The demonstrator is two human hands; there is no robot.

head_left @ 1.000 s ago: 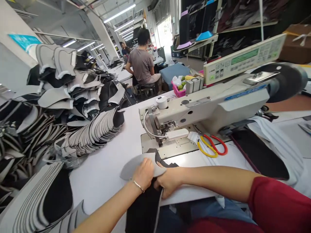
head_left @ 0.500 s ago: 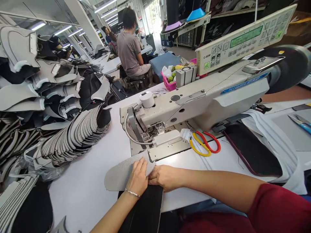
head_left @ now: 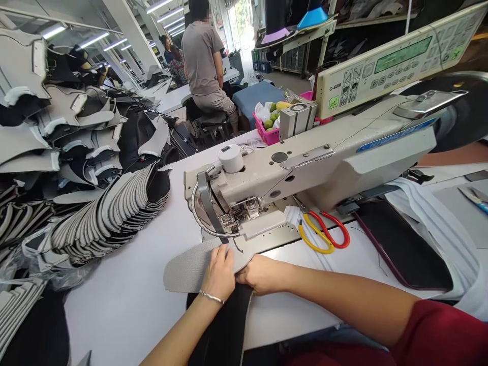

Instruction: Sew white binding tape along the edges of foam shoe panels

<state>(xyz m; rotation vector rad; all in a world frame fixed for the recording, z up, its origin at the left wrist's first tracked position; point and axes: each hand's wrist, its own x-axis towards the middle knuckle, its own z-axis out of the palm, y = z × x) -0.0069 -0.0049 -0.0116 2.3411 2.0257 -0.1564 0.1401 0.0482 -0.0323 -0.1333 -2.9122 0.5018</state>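
Observation:
A grey mesh fabric piece (head_left: 186,269) with a rounded end lies in front of the sewing machine (head_left: 320,168), its upper edge at the machine's bed. My left hand (head_left: 219,272), with a bracelet at the wrist, is closed over this piece, fingers on top. Just to its right, my right hand (head_left: 263,274) is closed, pinching the fabric's right edge; its fingertips are partly hidden beneath. Under both hands a black fabric panel (head_left: 229,325) hangs down toward my lap. Scissors (head_left: 324,234) with red and yellow handles rest on the machine bed, right of the needle area.
Stacked grey and black fabric pieces (head_left: 110,213) line the table's left side. A control panel (head_left: 396,61) stands above the machine. Behind it is a pink basket (head_left: 269,134) of fruit. A person (head_left: 202,61) is by a stool farther back.
The grey fabric's right part now lies flatter and smoother, with the right hand's fingers tucked further under its edge. The person behind has risen from the stool. The view has shifted slightly.

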